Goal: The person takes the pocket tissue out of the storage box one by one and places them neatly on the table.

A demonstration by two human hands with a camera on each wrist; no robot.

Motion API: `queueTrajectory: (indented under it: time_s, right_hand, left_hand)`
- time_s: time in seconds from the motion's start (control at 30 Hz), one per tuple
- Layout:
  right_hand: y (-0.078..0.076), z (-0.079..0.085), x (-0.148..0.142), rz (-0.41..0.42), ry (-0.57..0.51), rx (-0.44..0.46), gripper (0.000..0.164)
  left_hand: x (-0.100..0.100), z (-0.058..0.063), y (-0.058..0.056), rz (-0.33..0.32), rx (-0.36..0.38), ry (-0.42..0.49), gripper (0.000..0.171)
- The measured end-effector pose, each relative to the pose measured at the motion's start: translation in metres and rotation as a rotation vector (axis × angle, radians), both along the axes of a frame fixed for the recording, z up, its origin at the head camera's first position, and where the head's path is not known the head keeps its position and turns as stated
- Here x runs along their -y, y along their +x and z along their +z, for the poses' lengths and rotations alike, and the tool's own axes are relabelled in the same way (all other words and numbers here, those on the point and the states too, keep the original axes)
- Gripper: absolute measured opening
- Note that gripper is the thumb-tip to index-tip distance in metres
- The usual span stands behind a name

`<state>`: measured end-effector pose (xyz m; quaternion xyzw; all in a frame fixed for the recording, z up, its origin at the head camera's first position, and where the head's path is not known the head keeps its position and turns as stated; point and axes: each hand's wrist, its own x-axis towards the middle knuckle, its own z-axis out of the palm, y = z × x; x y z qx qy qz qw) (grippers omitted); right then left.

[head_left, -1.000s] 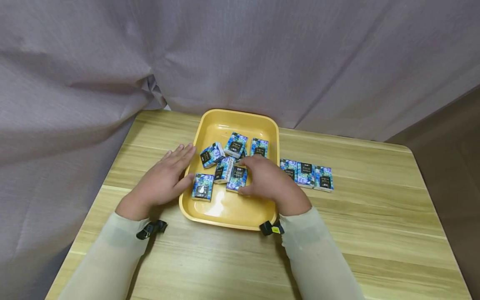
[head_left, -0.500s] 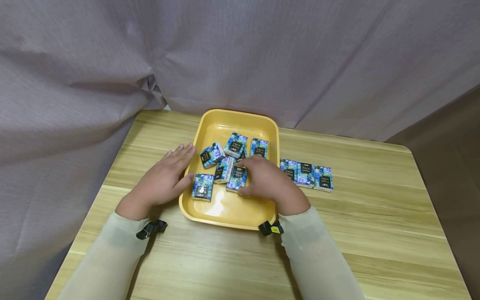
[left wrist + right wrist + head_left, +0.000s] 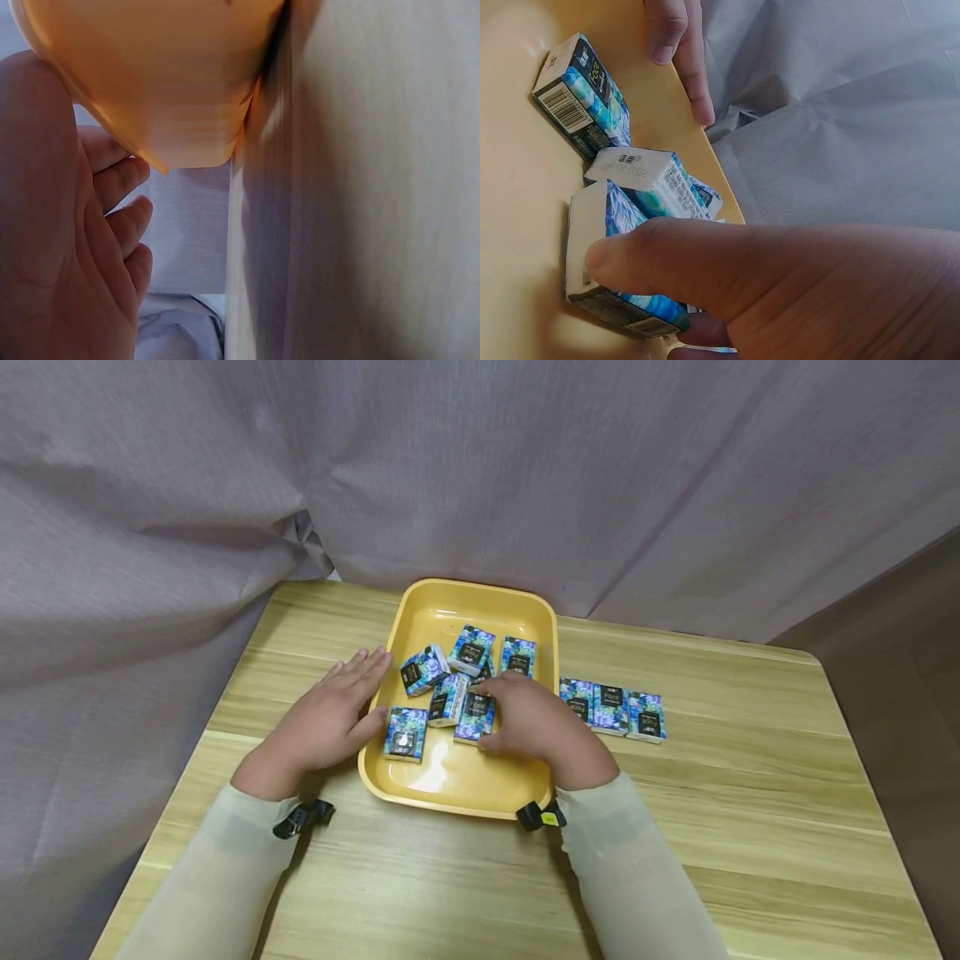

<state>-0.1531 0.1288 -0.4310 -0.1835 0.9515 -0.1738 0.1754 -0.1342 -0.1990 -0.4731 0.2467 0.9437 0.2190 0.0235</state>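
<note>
My left hand (image 3: 318, 718) lies along the left rim of a yellow tray (image 3: 465, 789), fingers extended, with the thumb over the edge. In the left wrist view, its fingers touch the tray's outer side. My right hand (image 3: 543, 722) reaches into the tray and pinches a small blue-flowered packet (image 3: 474, 714) with a black label. The right wrist view shows the thumb on that packet's white end (image 3: 585, 240). Around it lie several like packets: one leaning (image 3: 448, 700), one at lower left (image 3: 405, 735), one at upper left (image 3: 424, 669), one behind (image 3: 472, 648) and one at right (image 3: 519, 656).
Right of the tray, 3 matching packets stand side by side in a row on the wooden table (image 3: 750, 760), the end one (image 3: 647, 717) farthest right. A grey curtain (image 3: 480, 468) hangs behind the table. Both wrists wear small black cameras.
The packet in my right hand has shifted very slightly to the right and turned a little. My left hand and the other packets stay where they were.
</note>
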Motion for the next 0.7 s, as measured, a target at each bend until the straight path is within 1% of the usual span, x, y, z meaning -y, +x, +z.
queueTrajectory:
  time_s: [0.27,0.47,0.5,0.6,0.7]
  right_hand:
    - [0.0002,-0.0020,-0.0004,0.003,0.016,-0.013,0.081]
    - [0.0012,-0.0008,0.0003,0.018,0.023,-0.017,0.081]
    - [0.0013,-0.0007,0.0004,0.021,0.025,-0.017,0.082]
    - [0.0014,-0.0007,0.0007,0.027,0.035,-0.012,0.083]
    - [0.0013,-0.0009,0.0013,0.026,0.047,-0.007,0.083]
  left_hand:
    - [0.0004,-0.0016,-0.0011,0.001,-0.002,-0.003,0.077]
    - [0.0007,-0.0012,-0.0001,-0.006,-0.016,0.019,0.077]
    - [0.0020,-0.0061,-0.0015,-0.012,-0.031,0.029,0.078]
    - [0.0025,-0.0070,-0.0016,-0.017,-0.036,0.042,0.077]
    - [0.0025,-0.0079,-0.0020,-0.014,-0.035,0.033,0.077]
